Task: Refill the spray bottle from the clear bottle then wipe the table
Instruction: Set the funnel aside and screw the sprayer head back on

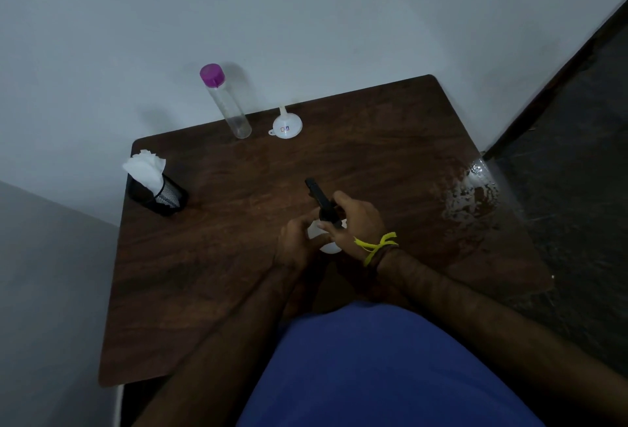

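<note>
Both hands meet at the small white plastic spray bottle (pixel 329 246) standing near the middle of the dark wood-grain surface (pixel 238 256): the left hand (pixel 297 243) curls round its rounded body, and the right hand (pixel 356 222), a yellow string at the wrist, grips the black trigger head (pixel 319 197). Beyond the spray bottle, at the surface's far edge, stands a tall clear cylindrical bottle with a purple cap (pixel 226 100), a white plastic funnel (pixel 287 124) just beside it. Left of the spray bottle sits a black mesh cup of white tissues (pixel 154 185). Right of it, a glossy puddle (pixel 470 195) spreads.
</note>
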